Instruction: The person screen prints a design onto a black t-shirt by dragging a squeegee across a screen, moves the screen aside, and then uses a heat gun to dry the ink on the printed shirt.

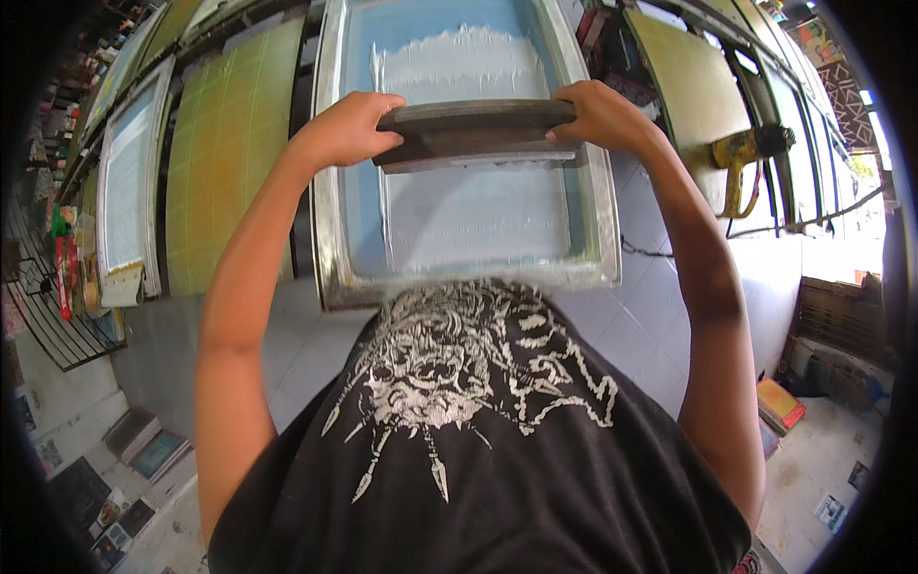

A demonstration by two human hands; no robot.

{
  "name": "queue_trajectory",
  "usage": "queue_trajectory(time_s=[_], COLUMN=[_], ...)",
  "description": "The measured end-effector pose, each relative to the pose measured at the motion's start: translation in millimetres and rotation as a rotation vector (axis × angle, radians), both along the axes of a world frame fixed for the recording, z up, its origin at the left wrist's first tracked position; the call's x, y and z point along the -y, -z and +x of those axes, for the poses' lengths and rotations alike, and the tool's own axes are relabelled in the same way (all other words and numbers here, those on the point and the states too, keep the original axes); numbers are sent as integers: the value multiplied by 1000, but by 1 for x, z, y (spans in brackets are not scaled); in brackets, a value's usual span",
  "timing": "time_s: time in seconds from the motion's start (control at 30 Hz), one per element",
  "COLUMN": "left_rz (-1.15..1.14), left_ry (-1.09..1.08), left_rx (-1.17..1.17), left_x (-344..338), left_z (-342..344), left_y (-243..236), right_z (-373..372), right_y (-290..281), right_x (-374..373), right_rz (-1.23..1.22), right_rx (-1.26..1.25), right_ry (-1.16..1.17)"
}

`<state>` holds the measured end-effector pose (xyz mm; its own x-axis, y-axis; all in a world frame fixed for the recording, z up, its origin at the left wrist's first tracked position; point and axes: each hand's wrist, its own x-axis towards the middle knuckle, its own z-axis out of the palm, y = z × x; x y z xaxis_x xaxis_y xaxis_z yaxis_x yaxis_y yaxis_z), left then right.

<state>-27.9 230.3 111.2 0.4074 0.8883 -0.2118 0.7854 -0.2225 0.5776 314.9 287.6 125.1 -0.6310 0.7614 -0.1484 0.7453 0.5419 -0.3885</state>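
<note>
Item: dark wooden-handled squeegee (475,129), held crosswise over grey metal-framed printing screen (601,206) on bench. Left hand (349,127) and right hand (595,115): each grip closed on 1 handle end. We judge ink stroke mid-screen; next move calls for even 2-hand pressure. Blade edge, print beneath: hidden from us.

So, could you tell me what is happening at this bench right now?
A person in a black printed shirt is working a screen-printing frame. Both hands grip a wide dark squeegee by its ends: the left hand on the left end, the right hand on the right. The squeegee rests across the mesh about midway, with a band of white ink beyond it. A yellow heat gun hangs to the right, and green pallets lie to the left.
</note>
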Motion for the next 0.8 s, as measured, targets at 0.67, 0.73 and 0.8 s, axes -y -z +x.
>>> queue_trajectory(time_s=[0.67, 0.73, 0.8], left_rz=[338, 409, 434], left_ry=[-115, -103, -87], left_rx=[-109, -85, -55], left_x=[151, 160, 171], left_z=[37, 36, 36], left_y=[57, 55, 53], right_z=[20, 18, 20], right_y=[68, 63, 65], right_x=[148, 169, 183], right_rz=[289, 318, 317], right_rx=[-148, -150, -158], right_ry=[144, 193, 185])
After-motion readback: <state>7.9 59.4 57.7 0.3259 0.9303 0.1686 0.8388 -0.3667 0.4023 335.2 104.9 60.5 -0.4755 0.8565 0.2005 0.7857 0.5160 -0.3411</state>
